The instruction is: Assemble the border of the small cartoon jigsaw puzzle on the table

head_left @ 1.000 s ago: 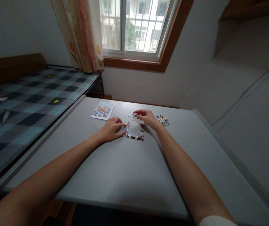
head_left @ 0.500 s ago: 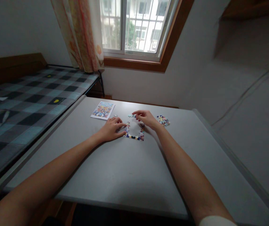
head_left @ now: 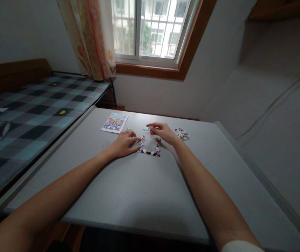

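Note:
A partly joined jigsaw puzzle [head_left: 149, 153] lies on the white table, its joined border pieces forming a U around bare tabletop. My left hand [head_left: 125, 143] rests at the puzzle's left side with its fingers spread, fingertips touching the border. Over the far right corner, my right hand [head_left: 163, 132] has thumb and fingers pinched on a small puzzle piece, mostly hidden by the fingers. Beside those fingertips lie a few light-coloured puzzle pieces [head_left: 146, 129]. Another loose piece [head_left: 129, 128] sits just beyond my left hand.
To the right is a pile of loose puzzle pieces [head_left: 182, 134]. A colourful picture sheet [head_left: 115, 123] lies at the back left of the table [head_left: 139, 189]. Left of the table stands a bed with a checked cover [head_left: 39, 112]; a window [head_left: 150, 31] is beyond.
My right hand has shifted very slightly left at the far pieces, its fingers drawn a little closer together. My left hand has stayed in place.

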Demonstrator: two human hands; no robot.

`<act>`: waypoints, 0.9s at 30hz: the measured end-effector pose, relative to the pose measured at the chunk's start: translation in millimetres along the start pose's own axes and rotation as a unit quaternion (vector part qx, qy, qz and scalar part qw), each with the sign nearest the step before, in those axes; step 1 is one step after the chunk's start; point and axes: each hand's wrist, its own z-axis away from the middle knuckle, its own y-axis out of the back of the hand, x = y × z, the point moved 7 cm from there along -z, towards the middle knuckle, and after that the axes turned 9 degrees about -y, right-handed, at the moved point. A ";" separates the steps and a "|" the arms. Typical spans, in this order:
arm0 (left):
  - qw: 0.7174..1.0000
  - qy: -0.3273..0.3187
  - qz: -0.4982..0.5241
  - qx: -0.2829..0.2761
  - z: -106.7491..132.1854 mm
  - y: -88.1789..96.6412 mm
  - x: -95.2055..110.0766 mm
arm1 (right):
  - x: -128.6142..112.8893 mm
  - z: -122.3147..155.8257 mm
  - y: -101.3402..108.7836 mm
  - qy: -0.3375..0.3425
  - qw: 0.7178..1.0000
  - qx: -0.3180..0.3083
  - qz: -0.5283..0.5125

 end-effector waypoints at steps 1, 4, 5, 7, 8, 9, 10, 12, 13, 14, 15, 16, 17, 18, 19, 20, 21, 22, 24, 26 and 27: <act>1.000 0.000 -0.001 -0.001 -0.1 -0.2 -0.3 | 1.3 -0.3 0.3 -0.008 1.000 0.003 -0.013; 1.000 -0.001 -0.005 0.000 -0.4 0.3 0.1 | 6.7 -1.8 2.4 -0.030 0.997 0.015 -0.065; 1.000 -0.002 -0.005 0.000 -0.5 0.8 0.6 | 8.4 -2.4 3.2 -0.035 0.996 0.019 -0.076; 1.000 -0.003 -0.005 0.001 -0.7 1.4 1.4 | 11.4 -4.0 4.7 -0.042 0.995 0.025 -0.088; 1.000 -0.003 -0.005 0.001 -0.7 1.4 1.6 | 12.8 -5.0 5.3 -0.044 0.994 0.027 -0.091; 1.000 -0.003 -0.006 0.001 -0.6 1.4 1.6 | 14.1 -6.0 5.6 -0.045 0.994 0.028 -0.094; 1.000 -0.004 -0.007 0.001 -0.6 1.2 1.4 | 15.5 -7.1 5.9 -0.046 0.994 0.028 -0.095; 1.000 -0.005 -0.008 0.003 -0.3 0.7 0.9 | 17.9 -9.2 6.8 -0.048 0.994 0.032 -0.097; 1.000 -0.006 -0.008 0.003 -0.2 0.4 0.6 | 18.9 -9.9 7.4 -0.049 0.993 0.036 -0.096; 1.000 -0.006 -0.007 0.003 -0.1 0.1 0.3 | 19.7 -10.5 7.9 -0.050 0.993 0.039 -0.094; 1.000 -0.005 -0.006 0.003 0.0 0.0 0.1 | 20.1 -10.9 8.2 -0.051 0.994 0.042 -0.092; 1.000 -0.004 -0.006 0.003 0.1 0.1 -0.1 | 20.2 -11.0 8.6 -0.050 0.994 0.046 -0.090; 1.000 -0.003 -0.006 0.003 0.1 0.3 0.0 | 20.0 -11.0 8.8 -0.050 0.994 0.048 -0.087; 1.000 -0.001 -0.007 0.003 0.0 0.5 0.2 | 19.7 -11.0 8.8 -0.049 0.994 0.049 -0.084; 1.000 0.000 -0.008 0.002 -0.2 0.7 0.8 | 19.6 -11.0 8.7 -0.049 0.994 0.050 -0.079; 1.000 0.000 -0.009 0.001 -0.6 0.7 1.7 | 19.6 -11.2 8.8 -0.050 0.995 0.051 -0.073; 1.000 -0.001 -0.010 -0.002 -1.1 0.6 2.5 | 19.8 -11.5 8.8 -0.050 0.995 0.053 -0.064; 1.000 0.003 -0.013 -0.002 -1.6 0.9 2.6 | 20.1 -12.1 9.1 -0.049 0.996 0.056 -0.049; 0.999 0.036 -0.029 0.018 -1.7 4.9 -2.5 | 19.7 -13.4 10.6 -0.039 0.997 0.068 -0.004; 0.990 0.113 -0.054 0.062 1.9 14.1 -15.9 | 17.9 -14.4 12.0 -0.019 0.995 0.083 0.053; 0.981 0.161 -0.066 0.087 5.6 19.5 -24.6 | 16.4 -14.6 12.3 -0.008 0.993 0.090 0.081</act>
